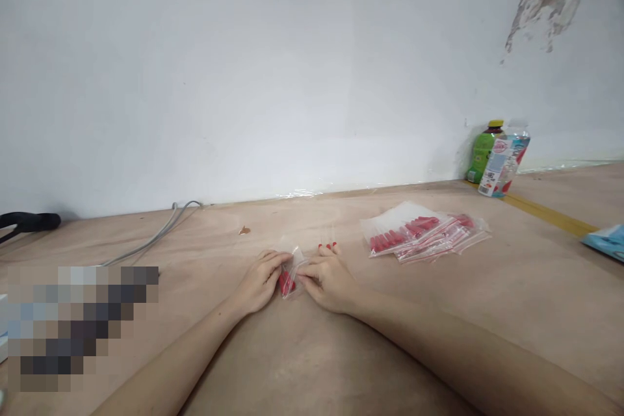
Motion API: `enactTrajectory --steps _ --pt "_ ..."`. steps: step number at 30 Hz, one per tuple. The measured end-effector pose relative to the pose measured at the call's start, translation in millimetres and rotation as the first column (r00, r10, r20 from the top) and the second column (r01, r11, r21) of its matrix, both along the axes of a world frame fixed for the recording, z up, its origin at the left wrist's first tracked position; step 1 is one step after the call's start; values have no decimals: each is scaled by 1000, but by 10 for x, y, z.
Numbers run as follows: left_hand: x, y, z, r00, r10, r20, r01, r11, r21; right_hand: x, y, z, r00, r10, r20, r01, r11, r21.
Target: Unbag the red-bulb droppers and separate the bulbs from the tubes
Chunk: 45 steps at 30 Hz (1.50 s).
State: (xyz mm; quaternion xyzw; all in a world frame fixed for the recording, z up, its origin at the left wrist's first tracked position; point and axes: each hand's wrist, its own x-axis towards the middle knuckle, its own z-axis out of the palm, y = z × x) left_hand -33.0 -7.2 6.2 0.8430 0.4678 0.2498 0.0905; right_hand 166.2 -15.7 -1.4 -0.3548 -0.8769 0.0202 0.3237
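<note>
Lying within two-handed grip (327, 281); clear bag (291, 275)

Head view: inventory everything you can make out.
Tabletop: one, brown, beneath
Wall: one, white, behind, peeling
Zip bag: one, transparent, foreground centre
Pieces: uncountable, red, inside it
Zip bag pile: several, transparent, right
Thin sticks: three, red tips, mid tabletop
Capped bottle: one, green, back right
Labelled bottle: one, transparent, beside it
Strip: one, yellow, tabletop right
Packet: one, blue, right edge
Cable strands: two, grey, left
Object: one, black, left edge
Mark: one, brown, tabletop centre
Pixelated patch: one, greyish, lower left
Left hand: one, bare, bag's left
Right hand: one, bare, bag's right
</note>
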Motion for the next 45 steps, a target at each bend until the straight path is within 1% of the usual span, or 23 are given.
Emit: enactTrajectory --steps 3,5,7,10,13,16,19,23,28,30,34,37,40,45 --pt "-133 46 74 988 -155 -21 151 980 -130 -37 -46 28 1000 -6 17 6 1000 -4" --pt "-201 66 95 980 -198 -22 192 969 -159 -52 -66 42 999 -11 38 11 1000 -5" --pt "-229 66 92 981 -193 -34 188 975 -120 -58 -75 51 998 -9 61 9 1000 -10" --pt "-206 37 71 988 -150 -41 148 988 -51 -69 -75 55 997 -6 75 7 1000 -22" --pt "-169 11 64 996 -90 -27 89 995 -46 -105 -78 45 998 -31 60 33 998 -45" --pt "-158 5 69 996 -86 -31 85 995 -46 -170 -96 30 996 -83 33 85 993 -76" --pt "-174 18 65 994 -102 -42 99 993 -57 -245 -124 19 993 -118 19 119 987 -104" --pt "-244 67 22 986 -133 -96 125 989 -80 -308 -157 15 990 -138 -7 137 985 -107" --pt "-337 127 -40 983 -125 -138 102 982 -162 -259 -163 22 988 -146 -56 143 989 -45" --pt "-339 128 -37 987 -95 -128 72 982 -174 -193 -150 9 994 -102 -44 101 995 -20" --pt "-297 100 -4 991 5 -137 -26 989 -149 -21 -116 -41 999 36 -32 -37 999 -35" --pt "-268 82 10 984 6 -178 -28 992 -122 64 -100 -64 990 113 -84 -115 993 -19" --pt "-255 73 7 972 11 -234 -39 993 -113 53 -95 -67 974 195 -113 -197 980 -9" --pt "-249 71 -4 949 17 -315 -48 994 -93 -105 -84 -107 943 310 -119 -316 948 -39"
